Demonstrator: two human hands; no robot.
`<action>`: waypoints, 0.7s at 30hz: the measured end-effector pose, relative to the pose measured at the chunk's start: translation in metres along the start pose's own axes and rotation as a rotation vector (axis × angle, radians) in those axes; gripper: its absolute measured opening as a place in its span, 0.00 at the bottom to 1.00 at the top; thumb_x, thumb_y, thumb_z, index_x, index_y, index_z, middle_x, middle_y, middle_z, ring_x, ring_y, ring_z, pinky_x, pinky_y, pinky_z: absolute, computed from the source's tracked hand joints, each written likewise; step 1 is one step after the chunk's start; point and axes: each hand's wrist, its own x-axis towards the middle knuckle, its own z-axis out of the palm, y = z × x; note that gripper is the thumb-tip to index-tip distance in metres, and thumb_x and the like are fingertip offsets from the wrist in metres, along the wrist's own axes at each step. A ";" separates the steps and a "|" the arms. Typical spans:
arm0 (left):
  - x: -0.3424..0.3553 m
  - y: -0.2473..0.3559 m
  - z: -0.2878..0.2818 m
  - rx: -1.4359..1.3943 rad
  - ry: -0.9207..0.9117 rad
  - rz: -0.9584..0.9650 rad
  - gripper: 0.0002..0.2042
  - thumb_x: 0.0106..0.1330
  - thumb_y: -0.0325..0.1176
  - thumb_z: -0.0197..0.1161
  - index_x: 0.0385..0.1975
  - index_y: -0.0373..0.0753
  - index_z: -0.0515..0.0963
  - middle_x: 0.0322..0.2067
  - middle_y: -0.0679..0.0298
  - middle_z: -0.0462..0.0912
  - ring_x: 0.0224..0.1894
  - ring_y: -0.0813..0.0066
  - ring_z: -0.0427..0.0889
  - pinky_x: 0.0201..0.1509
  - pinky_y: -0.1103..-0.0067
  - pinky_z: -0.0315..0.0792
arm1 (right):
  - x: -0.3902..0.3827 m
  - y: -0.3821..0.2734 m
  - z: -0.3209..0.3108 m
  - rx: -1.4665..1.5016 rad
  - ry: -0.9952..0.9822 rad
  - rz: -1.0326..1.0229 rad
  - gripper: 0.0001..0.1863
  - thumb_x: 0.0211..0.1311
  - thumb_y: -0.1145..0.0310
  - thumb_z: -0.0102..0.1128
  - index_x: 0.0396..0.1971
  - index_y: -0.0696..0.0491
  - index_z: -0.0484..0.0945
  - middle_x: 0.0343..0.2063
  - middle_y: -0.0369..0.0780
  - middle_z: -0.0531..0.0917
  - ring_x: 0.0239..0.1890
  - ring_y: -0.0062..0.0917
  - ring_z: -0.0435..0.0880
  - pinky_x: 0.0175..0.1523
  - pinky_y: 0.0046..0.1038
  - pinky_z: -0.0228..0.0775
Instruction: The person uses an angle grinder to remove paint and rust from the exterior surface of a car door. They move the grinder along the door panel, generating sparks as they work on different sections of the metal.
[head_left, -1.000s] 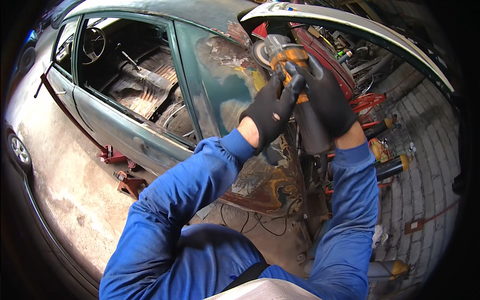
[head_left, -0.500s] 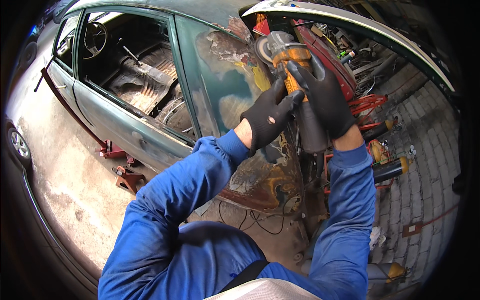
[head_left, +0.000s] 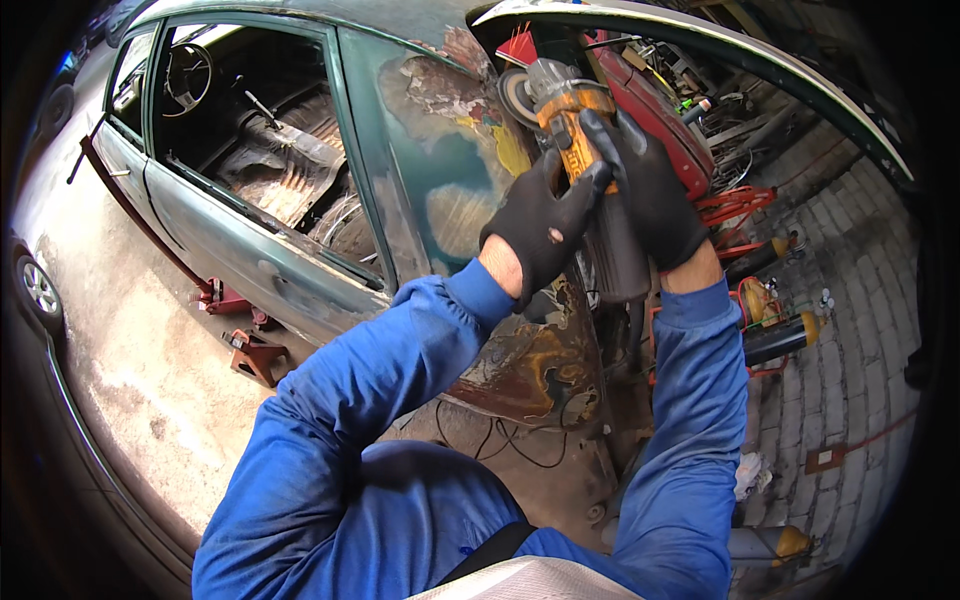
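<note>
Both my hands, in black gloves, hold an orange and black angle grinder (head_left: pixel 577 150) by its body. My left hand (head_left: pixel 545 222), with a small hole in its glove, is closed on the grinder's left side. My right hand (head_left: pixel 655 195) wraps round its right side. The grinder's disc (head_left: pixel 516 98) is at the worn rear edge of a green car body (head_left: pixel 465 215), by the opening under a raised lid (head_left: pixel 690 38). Whether it touches the metal is hard to tell. Thin orange streaks, like sparks, show just above the disc. The panel has bare, rusty and yellow patches.
A red floor jack (head_left: pixel 228 300) and a rusty jack stand (head_left: pixel 256 358) are at the car's left side. Dark cable (head_left: pixel 530 460) lies on the floor below the car's rear. Gas cylinders (head_left: pixel 785 340) and red metal frames stand along the right, on brick-patterned ground.
The grinder and its disc have shifted slightly left in the picture, and the car has shifted left a little too. Both hands keep their hold.
</note>
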 end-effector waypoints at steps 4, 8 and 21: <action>0.009 -0.004 0.002 -0.027 -0.016 -0.024 0.26 0.78 0.50 0.65 0.59 0.29 0.80 0.47 0.39 0.89 0.51 0.43 0.90 0.56 0.61 0.80 | -0.007 0.009 -0.001 -0.033 -0.019 -0.018 0.26 0.81 0.69 0.57 0.74 0.59 0.75 0.69 0.56 0.78 0.71 0.45 0.80 0.75 0.39 0.72; -0.012 -0.019 0.012 -0.024 -0.037 0.065 0.30 0.81 0.51 0.63 0.68 0.28 0.73 0.54 0.37 0.87 0.57 0.44 0.89 0.61 0.63 0.79 | -0.015 -0.016 -0.003 -0.195 -0.026 0.044 0.31 0.74 0.69 0.68 0.74 0.58 0.74 0.67 0.56 0.78 0.68 0.44 0.81 0.71 0.42 0.75; -0.032 -0.065 -0.002 0.099 0.094 0.419 0.24 0.90 0.37 0.46 0.79 0.32 0.63 0.64 0.49 0.79 0.55 0.63 0.86 0.59 0.69 0.84 | 0.016 -0.086 0.001 0.305 0.030 0.496 0.46 0.72 0.54 0.73 0.79 0.64 0.63 0.69 0.58 0.79 0.71 0.43 0.80 0.74 0.39 0.71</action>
